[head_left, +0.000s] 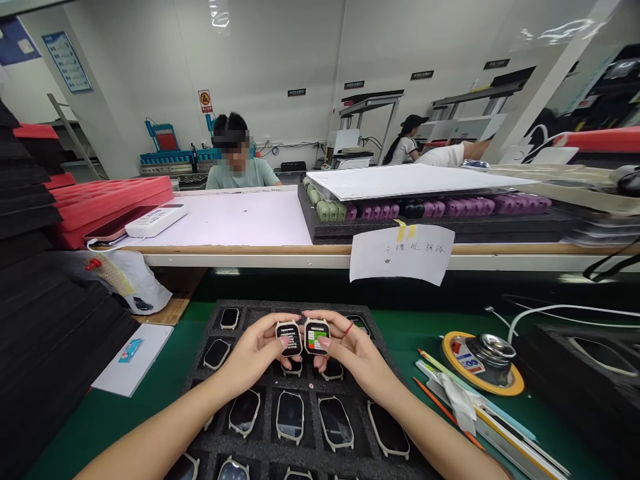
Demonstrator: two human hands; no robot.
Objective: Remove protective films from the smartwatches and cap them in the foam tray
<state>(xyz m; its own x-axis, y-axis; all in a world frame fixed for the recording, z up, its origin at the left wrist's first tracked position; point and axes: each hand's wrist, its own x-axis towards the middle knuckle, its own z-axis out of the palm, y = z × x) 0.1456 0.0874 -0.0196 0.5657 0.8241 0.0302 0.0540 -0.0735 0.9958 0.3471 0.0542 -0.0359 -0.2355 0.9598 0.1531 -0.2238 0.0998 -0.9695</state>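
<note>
My left hand [261, 350] is closed on a smartwatch without a strap, the left smartwatch [287, 332], its lit screen showing white text on black. Close beside it, my right hand [353, 347] grips the right smartwatch [316, 328], whose screen glows with green, white and some red. Each thumb rests on the lower part of its screen. Both watches are held above a black foam tray [267, 387]. Several more watch bodies with dark screens, such as one watch body [290, 415], lie in its pockets. My hands and forearms hide part of the tray.
Right of the tray lie a yellow-rimmed round object [515, 383], pencils and a ruler. A white pad [133, 360] is at left, beside stacked black foam [30, 333]. A raised shelf [240, 220] holds red foam, a phone and purple and green parts. Two people sit beyond.
</note>
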